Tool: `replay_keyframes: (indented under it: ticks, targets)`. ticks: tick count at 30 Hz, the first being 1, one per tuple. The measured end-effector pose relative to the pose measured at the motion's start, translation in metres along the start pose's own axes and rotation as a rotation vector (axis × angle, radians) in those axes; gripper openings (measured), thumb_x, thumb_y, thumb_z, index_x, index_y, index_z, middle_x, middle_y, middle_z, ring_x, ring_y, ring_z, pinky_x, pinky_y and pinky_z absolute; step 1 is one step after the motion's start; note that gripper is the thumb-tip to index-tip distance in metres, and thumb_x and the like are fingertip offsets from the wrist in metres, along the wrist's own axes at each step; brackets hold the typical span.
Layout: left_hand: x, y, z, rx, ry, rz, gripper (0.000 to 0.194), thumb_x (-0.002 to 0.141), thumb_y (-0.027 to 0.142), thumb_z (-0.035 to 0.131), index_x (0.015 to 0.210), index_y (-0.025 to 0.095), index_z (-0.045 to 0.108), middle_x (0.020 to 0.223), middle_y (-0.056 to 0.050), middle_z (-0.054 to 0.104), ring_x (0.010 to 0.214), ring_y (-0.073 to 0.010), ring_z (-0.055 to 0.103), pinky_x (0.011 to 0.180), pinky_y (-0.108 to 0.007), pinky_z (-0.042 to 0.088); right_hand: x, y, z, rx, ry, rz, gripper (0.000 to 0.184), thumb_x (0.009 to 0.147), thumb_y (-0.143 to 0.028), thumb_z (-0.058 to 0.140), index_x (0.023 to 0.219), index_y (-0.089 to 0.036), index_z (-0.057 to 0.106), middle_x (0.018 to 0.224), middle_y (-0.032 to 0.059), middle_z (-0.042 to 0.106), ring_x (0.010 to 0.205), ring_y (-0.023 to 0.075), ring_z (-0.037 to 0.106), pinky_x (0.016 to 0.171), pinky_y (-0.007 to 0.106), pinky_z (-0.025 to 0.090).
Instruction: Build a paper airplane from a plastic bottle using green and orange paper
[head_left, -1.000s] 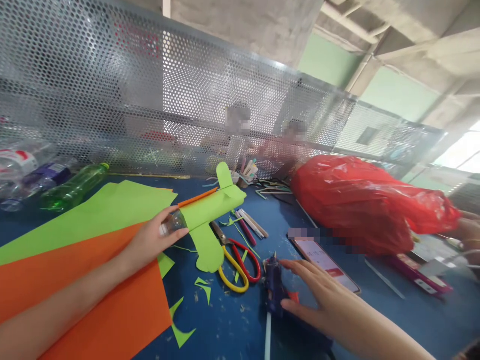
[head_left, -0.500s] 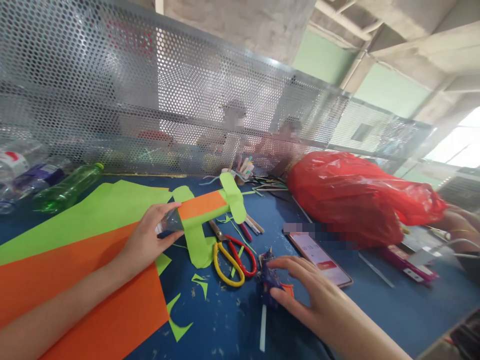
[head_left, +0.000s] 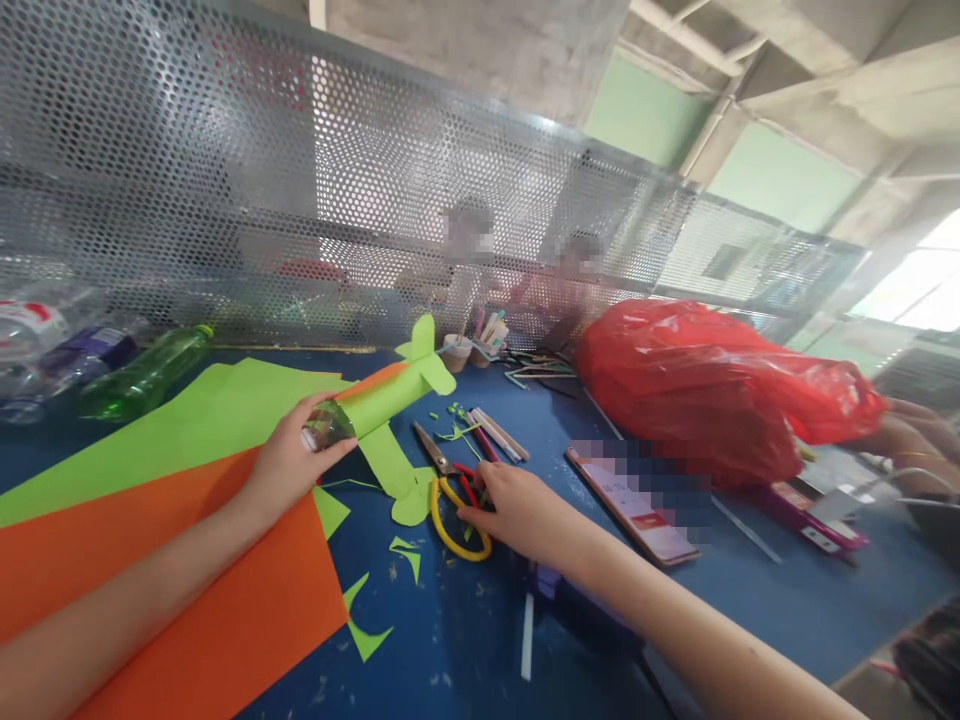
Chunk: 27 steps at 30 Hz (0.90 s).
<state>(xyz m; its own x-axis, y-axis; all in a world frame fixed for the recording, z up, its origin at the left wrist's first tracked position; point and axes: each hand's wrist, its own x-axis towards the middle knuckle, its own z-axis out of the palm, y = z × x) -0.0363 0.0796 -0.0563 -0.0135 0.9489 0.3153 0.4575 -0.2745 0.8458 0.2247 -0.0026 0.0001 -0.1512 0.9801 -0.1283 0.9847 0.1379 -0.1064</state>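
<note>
My left hand [head_left: 296, 450] is closed around the clear neck end of a plastic bottle model airplane [head_left: 390, 395]. The bottle is wrapped in green and orange paper, with green paper wings and tail fins, and it is tilted up to the right above the table. My right hand [head_left: 521, 510] has its fingers and thumb at the red and yellow handles of the scissors [head_left: 442, 466], which lie on the table with blades pointing away. Beneath my right forearm, partly hidden, is a purple tool [head_left: 581, 605] with a dark cord, perhaps a glue gun.
Orange paper [head_left: 225, 590] and green paper [head_left: 247, 405] cover the left side. Green scraps [head_left: 365, 640], pens [head_left: 499, 435], a phone [head_left: 634, 505] and a red plastic bag [head_left: 690, 390] lie around. Bottles [head_left: 150, 375] stand by the perforated metal screen [head_left: 420, 180]. Another person's hand [head_left: 907, 440] is at right.
My right hand has moved from the purple tool, left and away from me, to the scissors' handles. My left hand has turned the model airplane so its tail points further up and away.
</note>
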Motion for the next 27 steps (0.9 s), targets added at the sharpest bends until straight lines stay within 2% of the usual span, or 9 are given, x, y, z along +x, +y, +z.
replay_keyframes:
  ticks: [3,8,13,15,19,21,24,27]
  targets:
    - [0.001,-0.003,0.001,0.040,-0.038,0.024,0.061,0.066,0.039,0.069,0.123,0.025,0.051,0.114,-0.008,0.062,0.099,-0.0278,0.063,0.087,-0.042,0.048,0.006,-0.001,0.003,0.033,-0.026,0.003,0.034,0.075,-0.046,0.067,0.088,-0.015,0.058,0.090,0.0134,0.068,0.082,0.0286,0.064,0.062,0.029,0.040]
    - [0.001,0.000,0.001,0.017,-0.039,-0.017,0.060,0.068,0.043,0.068,0.122,0.024,0.051,0.112,-0.009,0.062,0.098,-0.0278,0.063,0.087,-0.042,0.048,0.008,0.003,-0.004,0.180,-0.052,0.060,0.020,0.078,-0.034,0.061,0.076,-0.016,0.056,0.078,0.0118,0.066,0.073,0.0252,0.061,0.057,0.028,0.034]
    - [-0.002,0.009,-0.002,-0.021,0.016,-0.114,0.068,0.069,0.053,0.066,0.126,0.022,0.047,0.104,-0.008,0.064,0.092,-0.0270,0.064,0.083,-0.041,0.049,0.007,0.018,-0.016,0.563,-0.123,0.117,0.016,0.078,-0.033,0.061,0.078,-0.018,0.056,0.059,-0.0009,0.059,0.055,0.0153,0.054,0.051,0.025,0.034]
    - [-0.003,0.012,-0.002,-0.055,0.028,-0.134,0.069,0.070,0.054,0.066,0.127,0.021,0.046,0.104,-0.008,0.064,0.091,-0.0259,0.064,0.083,-0.039,0.049,0.006,0.023,-0.016,0.761,-0.128,0.126,0.020,0.077,-0.036,0.062,0.080,-0.018,0.055,0.058,-0.0039,0.055,0.051,0.0121,0.050,0.049,0.023,0.034]
    - [-0.007,0.018,-0.002,-0.141,0.035,-0.068,0.066,0.070,0.048,0.068,0.127,0.022,0.045,0.108,-0.007,0.061,0.091,-0.0234,0.064,0.084,-0.037,0.049,0.006,0.019,-0.010,1.142,-0.033,0.118,0.033,0.073,-0.049,0.066,0.076,-0.020,0.050,0.054,-0.0076,0.046,0.045,0.0079,0.041,0.044,0.021,0.033]
    - [-0.010,0.022,0.000,-0.168,0.045,-0.014,0.065,0.070,0.047,0.069,0.127,0.025,0.045,0.110,-0.006,0.058,0.088,-0.0217,0.064,0.083,-0.037,0.050,0.007,0.012,-0.006,1.300,0.037,0.108,0.037,0.071,-0.051,0.069,0.072,-0.020,0.048,0.051,-0.0084,0.044,0.043,0.0075,0.041,0.043,0.021,0.034]
    - [-0.019,0.030,0.006,-0.162,0.088,0.048,0.060,0.072,0.043,0.068,0.126,0.027,0.046,0.111,-0.006,0.056,0.085,-0.0198,0.063,0.081,-0.037,0.050,0.013,-0.002,-0.004,1.493,0.157,0.103,0.038,0.066,-0.048,0.076,0.072,-0.020,0.051,0.059,-0.0041,0.055,0.052,0.0099,0.054,0.050,0.023,0.044]
    - [-0.032,0.037,0.015,-0.151,0.107,0.091,0.059,0.073,0.042,0.068,0.126,0.027,0.045,0.111,-0.006,0.056,0.084,-0.0192,0.062,0.085,-0.039,0.049,0.019,-0.017,-0.006,1.642,0.260,0.073,0.038,0.063,-0.044,0.079,0.079,-0.018,0.057,0.082,0.0040,0.067,0.075,0.0159,0.064,0.065,0.026,0.051]
